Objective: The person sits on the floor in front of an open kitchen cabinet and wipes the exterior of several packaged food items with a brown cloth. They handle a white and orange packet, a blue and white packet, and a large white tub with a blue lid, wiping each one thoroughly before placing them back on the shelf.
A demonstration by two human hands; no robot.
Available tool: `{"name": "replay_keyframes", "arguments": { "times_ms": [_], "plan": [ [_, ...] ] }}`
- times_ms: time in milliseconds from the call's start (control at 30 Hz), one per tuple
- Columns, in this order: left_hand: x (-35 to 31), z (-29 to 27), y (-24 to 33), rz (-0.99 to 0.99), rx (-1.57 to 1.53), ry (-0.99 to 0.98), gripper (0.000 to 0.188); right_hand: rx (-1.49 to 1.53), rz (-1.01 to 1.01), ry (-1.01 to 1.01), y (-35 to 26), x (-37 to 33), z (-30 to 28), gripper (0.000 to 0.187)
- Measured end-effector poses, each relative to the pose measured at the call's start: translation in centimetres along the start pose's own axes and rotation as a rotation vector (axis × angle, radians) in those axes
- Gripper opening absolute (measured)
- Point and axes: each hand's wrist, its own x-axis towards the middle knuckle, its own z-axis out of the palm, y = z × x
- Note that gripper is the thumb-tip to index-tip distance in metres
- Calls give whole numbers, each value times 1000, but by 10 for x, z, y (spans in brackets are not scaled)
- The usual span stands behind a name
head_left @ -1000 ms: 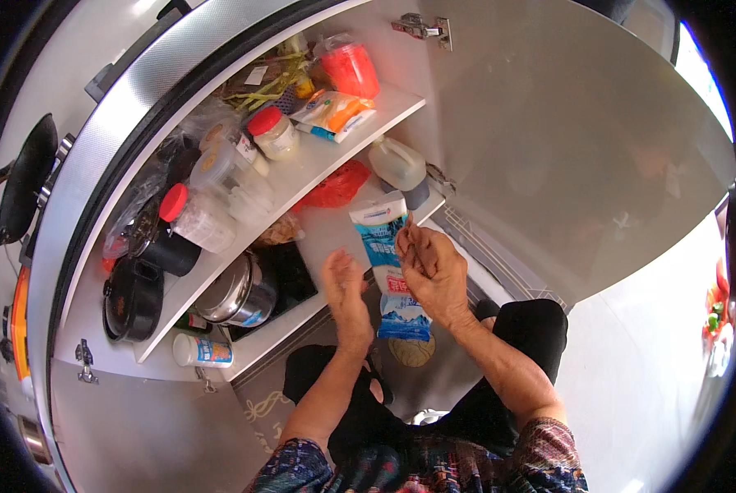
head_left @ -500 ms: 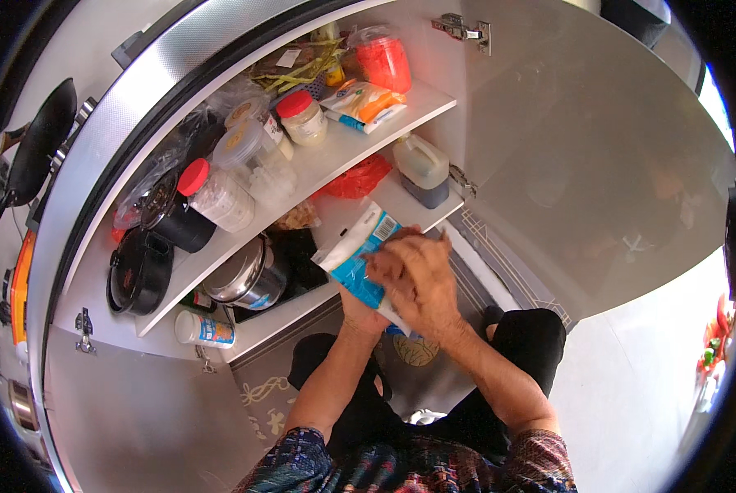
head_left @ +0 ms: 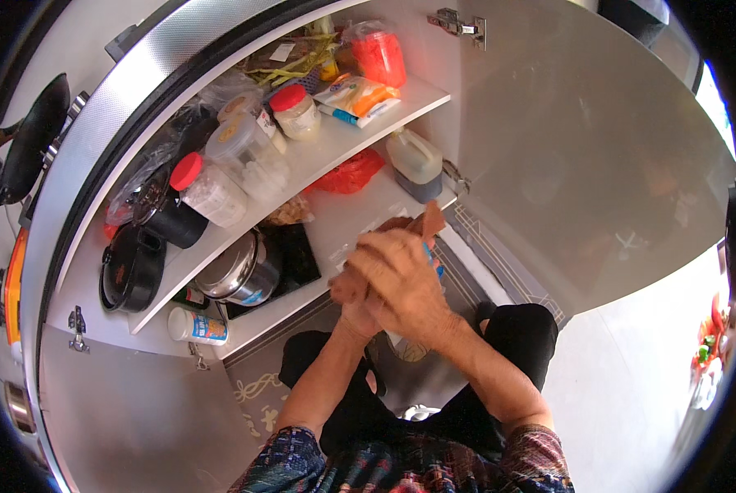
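In front of the open cupboard, my two hands are close together. My right hand (head_left: 405, 287) lies on top, its fingers bent over a reddish-brown cloth (head_left: 434, 220) with a corner sticking out. Below it, my left hand (head_left: 363, 315) is largely covered and grips a blue and white plastic packet (head_left: 438, 268). Only small bits of that packet show past the hands and cloth. The cloth is pressed against the packet.
The upper shelf (head_left: 421, 103) bears red-lidded jars (head_left: 296, 112), clear tubs and an orange-white packet (head_left: 359, 97). Lower down are a jug of dark liquid (head_left: 415, 164), a red bag (head_left: 350, 172), a steel pot (head_left: 240, 267) and a white canister (head_left: 197, 325). An open door (head_left: 590, 164) stands right.
The packet has turned from its upright slant and is now mostly hidden by my hands and the cloth. My right hand has moved slightly left and down over it.
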Motion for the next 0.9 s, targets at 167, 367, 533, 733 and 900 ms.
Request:
{"name": "replay_keyframes", "arguments": {
  "times_ms": [167, 367, 533, 733, 900],
  "plan": [
    [10, 18, 22, -282, -486, 38, 55, -172, 290, 213, 37, 3, -8, 46],
    [8, -11, 7, -262, -636, -162, 55, -101, 269, 193, 23, -2, 7, 46],
    [12, 0, 18, -141, -692, -174, 55, -30, 74, 12, -7, -5, 18, 52],
    [13, -5, 24, -103, -593, -9, 53, -108, 175, 74, 23, -13, 20, 48],
    [18, 19, 30, -132, -444, 126, 50, -62, 366, 129, 48, -18, 7, 44]
  ]
}}
